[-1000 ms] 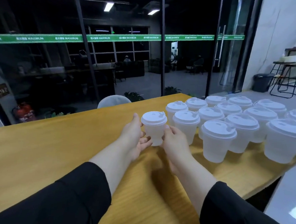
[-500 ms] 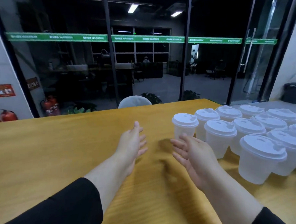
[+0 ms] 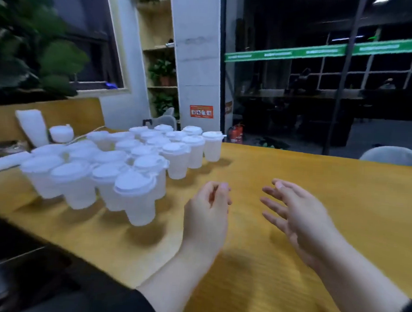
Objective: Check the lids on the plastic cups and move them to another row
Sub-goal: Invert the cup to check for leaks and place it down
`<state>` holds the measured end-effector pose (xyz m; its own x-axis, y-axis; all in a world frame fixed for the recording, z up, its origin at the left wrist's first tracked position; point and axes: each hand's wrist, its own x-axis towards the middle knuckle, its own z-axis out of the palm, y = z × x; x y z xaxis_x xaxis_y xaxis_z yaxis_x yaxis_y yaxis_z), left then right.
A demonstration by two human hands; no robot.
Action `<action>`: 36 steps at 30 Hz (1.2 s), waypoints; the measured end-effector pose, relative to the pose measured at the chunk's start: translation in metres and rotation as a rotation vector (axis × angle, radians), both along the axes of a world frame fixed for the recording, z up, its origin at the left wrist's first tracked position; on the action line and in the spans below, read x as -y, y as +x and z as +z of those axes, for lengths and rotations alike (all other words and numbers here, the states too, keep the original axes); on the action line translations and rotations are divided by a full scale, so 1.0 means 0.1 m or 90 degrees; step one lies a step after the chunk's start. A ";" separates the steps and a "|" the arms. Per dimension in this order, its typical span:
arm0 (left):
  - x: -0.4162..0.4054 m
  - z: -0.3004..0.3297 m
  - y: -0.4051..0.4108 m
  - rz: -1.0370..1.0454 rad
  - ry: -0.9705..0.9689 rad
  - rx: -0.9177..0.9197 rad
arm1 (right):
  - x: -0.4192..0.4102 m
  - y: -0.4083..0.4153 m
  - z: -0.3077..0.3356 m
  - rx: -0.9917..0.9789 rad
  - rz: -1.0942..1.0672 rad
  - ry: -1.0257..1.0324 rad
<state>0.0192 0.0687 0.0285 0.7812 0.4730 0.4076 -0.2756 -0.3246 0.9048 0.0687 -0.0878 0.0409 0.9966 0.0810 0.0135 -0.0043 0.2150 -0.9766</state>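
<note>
Both hands empty above the yellow counter (image 3: pixel 295 175). Left hand (image 3: pixel 207 212) has a loosely curled grip, holding nothing; right hand (image 3: pixel 298 214) has fingers spread, palm turned inward, also holding nothing. The lidded plastic cups (image 3: pixel 117 165) stand in a tight cluster on the counter to the left of both hands, many touching or nearly so; nearest cup (image 3: pixel 137 197) sits just beside the left hand. Frame is motion-blurred, so lid seating can't be judged on any cup. Risks: reaching into so packed a group could knock a neighbour over and set off a chain; cups look light and empty, likely to tip from a glancing knuckle. Squeezing thin walls could pop a lid loose. Cups at the near edge could get pushed off the counter.
</note>
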 end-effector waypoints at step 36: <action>0.54 -0.09 0.83 -0.311 -0.118 -0.225 | 0.51 0.08 -0.23 0.157 -0.126 -0.214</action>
<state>0.1022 0.0143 0.0193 0.9974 0.0659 0.0305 -0.0261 -0.0660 0.9975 0.0764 -0.1392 0.0177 0.9636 -0.0699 0.2580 0.2465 -0.1406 -0.9589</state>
